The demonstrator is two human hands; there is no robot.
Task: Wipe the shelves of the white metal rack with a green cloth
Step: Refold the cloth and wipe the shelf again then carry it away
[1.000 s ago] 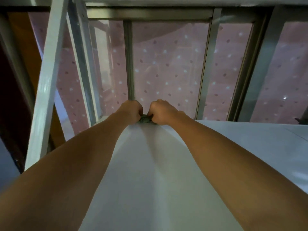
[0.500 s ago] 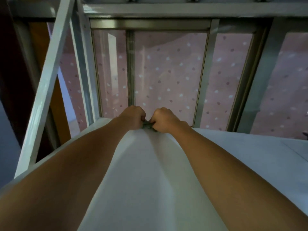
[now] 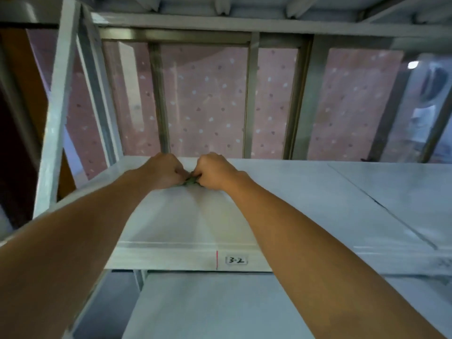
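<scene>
Hands [image 3: 190,171] nearer, green cloth [image 3: 191,181] bunched crosswise on shelf [image 3: 293,192].

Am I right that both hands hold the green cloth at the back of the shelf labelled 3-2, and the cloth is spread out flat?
Not spread flat: in the head view the green cloth is bunched small between the left hand and right hand. The rest holds, at the back of the shelf labelled 3-2.

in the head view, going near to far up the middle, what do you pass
lower shelf → front lip label reading 3-2 → shelf top → green cloth gripped between left hand and right hand → window frame → pink dotted curtain
</scene>
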